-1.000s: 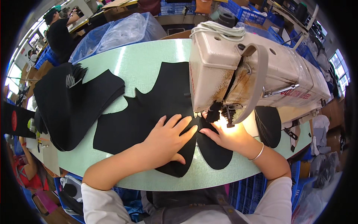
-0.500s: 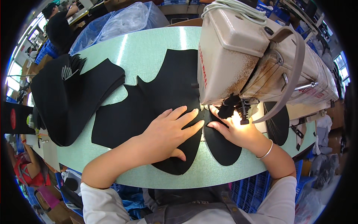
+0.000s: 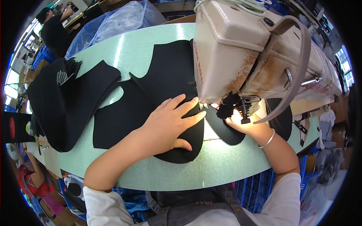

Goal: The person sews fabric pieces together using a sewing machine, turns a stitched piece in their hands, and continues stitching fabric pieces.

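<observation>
My left hand lies flat with its fingers spread on a large black fabric piece, its fingertips close to the needle area of a beige sewing machine. The piece reaches back beside the machine head. To the right of the needle area, a rounded black panel lies beside my right hand. That hand is under bright lamp light, and the machine's black fittings hide most of its fingers. A thin bangle circles the right wrist.
A thick stack of black cut pieces rests on the left of the pale green table. Another black piece lies beyond my right hand. A curved grey lever juts from the machine. Two people are at the left.
The black fabric has shifted away from me along the machine, its near edges now farther from the table's front. My right hand has moved slightly away and its fingers are more hidden.
</observation>
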Demonstrator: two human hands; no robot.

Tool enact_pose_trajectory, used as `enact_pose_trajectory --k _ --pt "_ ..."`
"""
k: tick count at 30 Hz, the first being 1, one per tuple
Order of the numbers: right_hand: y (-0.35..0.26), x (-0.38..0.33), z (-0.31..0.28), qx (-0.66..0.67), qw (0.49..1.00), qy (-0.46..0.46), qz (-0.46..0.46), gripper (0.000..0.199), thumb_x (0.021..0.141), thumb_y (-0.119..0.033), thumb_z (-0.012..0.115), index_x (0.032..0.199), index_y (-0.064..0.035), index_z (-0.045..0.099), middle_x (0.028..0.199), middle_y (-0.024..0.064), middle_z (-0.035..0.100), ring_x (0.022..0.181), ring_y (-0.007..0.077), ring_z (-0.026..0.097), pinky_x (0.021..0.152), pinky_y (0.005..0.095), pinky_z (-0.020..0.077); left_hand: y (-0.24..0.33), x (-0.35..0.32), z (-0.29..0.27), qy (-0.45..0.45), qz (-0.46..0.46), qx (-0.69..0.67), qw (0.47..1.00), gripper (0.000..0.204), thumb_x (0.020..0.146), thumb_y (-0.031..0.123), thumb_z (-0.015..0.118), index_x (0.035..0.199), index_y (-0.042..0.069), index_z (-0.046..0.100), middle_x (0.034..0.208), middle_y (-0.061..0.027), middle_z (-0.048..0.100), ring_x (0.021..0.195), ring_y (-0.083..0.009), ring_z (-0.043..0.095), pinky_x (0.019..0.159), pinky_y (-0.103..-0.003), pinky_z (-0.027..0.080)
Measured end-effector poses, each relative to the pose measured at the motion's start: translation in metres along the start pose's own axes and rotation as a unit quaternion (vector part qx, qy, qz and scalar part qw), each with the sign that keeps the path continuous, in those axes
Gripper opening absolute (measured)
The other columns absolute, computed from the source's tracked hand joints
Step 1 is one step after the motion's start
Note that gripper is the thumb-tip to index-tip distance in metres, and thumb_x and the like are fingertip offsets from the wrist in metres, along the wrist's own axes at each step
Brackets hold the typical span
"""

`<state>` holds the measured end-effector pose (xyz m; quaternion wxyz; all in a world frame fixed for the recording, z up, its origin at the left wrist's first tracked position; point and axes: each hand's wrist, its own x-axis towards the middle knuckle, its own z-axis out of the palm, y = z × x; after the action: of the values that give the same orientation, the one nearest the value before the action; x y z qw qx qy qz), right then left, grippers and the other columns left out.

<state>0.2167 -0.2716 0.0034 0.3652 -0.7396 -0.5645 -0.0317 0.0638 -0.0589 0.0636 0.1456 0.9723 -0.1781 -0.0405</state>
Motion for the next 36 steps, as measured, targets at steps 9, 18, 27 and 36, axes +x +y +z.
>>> enact_pose_trajectory --k 9,18,27,36 --pt "-0.016 -0.001 -0.014 -0.154 0.984 -0.034 -0.083 0.015 0.076 -0.021 0.072 0.075 -0.0078 0.065 0.073 0.0063 0.061 0.069 0.0267 0.061 0.066 0.0398 0.0475 -0.001 -0.015 -0.019 -0.100 0.142 -0.146 0.974 0.040 0.087 0.038 0.069 0.119 0.015 0.067 0.093 -0.0033 0.057 0.087 -0.0229 0.051 0.081 -0.037 0.039" --pt "-0.014 -0.006 -0.021 -0.102 0.991 -0.071 -0.051 0.023 0.078 -0.029 0.076 0.083 -0.0076 0.069 0.071 0.0067 0.064 0.066 0.0280 0.061 0.072 0.0389 0.0471 0.003 -0.013 -0.014 -0.094 0.126 -0.200 0.967 0.012 0.083 0.015 0.070 0.094 0.015 0.076 0.084 0.0049 0.066 0.084 -0.0183 0.054 0.079 -0.034 0.039" --pt "0.004 -0.009 -0.018 -0.167 0.978 -0.114 -0.058 0.021 0.078 -0.025 0.072 0.092 -0.0088 0.069 0.082 0.0077 0.067 0.073 0.0283 0.063 0.073 0.0415 0.0464 0.008 -0.010 -0.011 -0.049 0.093 -0.131 0.986 0.012 0.078 0.012 0.072 0.091 0.014 0.072 0.083 0.0040 0.059 0.082 -0.0185 0.052 0.078 -0.035 0.036" --pt "0.006 -0.008 -0.015 -0.166 0.978 -0.113 -0.049 0.029 0.076 -0.023 0.069 0.102 -0.0103 0.069 0.093 0.0063 0.070 0.079 0.0232 0.068 0.073 0.0434 0.0503 0.014 -0.006 -0.006 0.014 0.072 -0.059 0.996 0.024 0.067 0.000 0.069 0.088 0.010 0.070 0.084 0.0026 0.058 0.083 -0.0188 0.051 0.079 -0.034 0.036"
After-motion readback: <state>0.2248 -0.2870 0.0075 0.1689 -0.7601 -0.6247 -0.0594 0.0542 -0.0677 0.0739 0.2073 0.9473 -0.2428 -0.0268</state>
